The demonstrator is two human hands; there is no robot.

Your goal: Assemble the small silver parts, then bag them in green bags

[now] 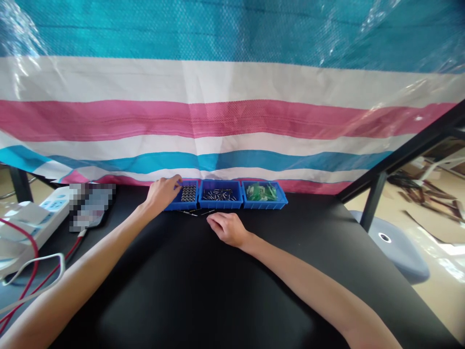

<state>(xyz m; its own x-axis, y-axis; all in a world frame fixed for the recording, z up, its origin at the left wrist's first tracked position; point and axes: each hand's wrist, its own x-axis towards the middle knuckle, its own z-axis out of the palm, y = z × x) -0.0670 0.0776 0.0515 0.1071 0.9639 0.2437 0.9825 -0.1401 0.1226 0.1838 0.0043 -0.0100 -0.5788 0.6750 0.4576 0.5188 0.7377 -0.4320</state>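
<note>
The round metal parts [188,193] are silver with dark centres, packed in rows in the left bin [191,205], directly left of the middle bin [221,205]; too small to count surely. The middle bin holds many slim pins [220,195]. Bins: 3. Loose pins [191,213] lie before it, at least 2. Left hand [162,193], left of the middle bin, is half-curled at the left bin; right hand [229,229], just in front of it, is nearly closed. I cannot tell whether either holds anything.
</note>
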